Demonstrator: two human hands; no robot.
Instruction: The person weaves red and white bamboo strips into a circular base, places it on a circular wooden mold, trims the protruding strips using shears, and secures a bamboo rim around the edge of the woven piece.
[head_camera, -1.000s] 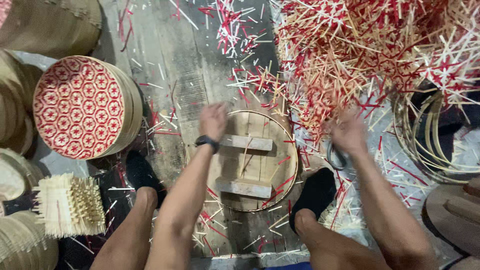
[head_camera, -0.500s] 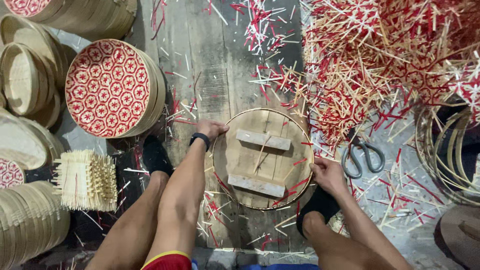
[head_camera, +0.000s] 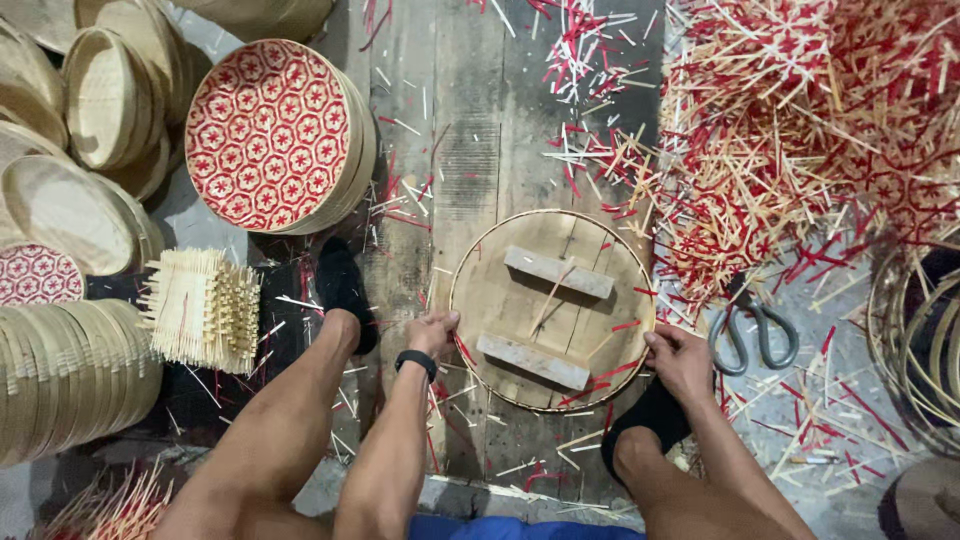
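Both hands shifted since earlier: left hand (head_camera: 432, 333) and right hand (head_camera: 680, 362) now gripped on opposite rim edges of round form (head_camera: 552, 310), laid flat on floor planks (head_camera: 470, 150) between feet.

No packages, labels, signs or screens appeared anywhere in the view; the floor held only woven bamboo wares and loose strips, none wrapped, tagged or marked in any way that could be seen.
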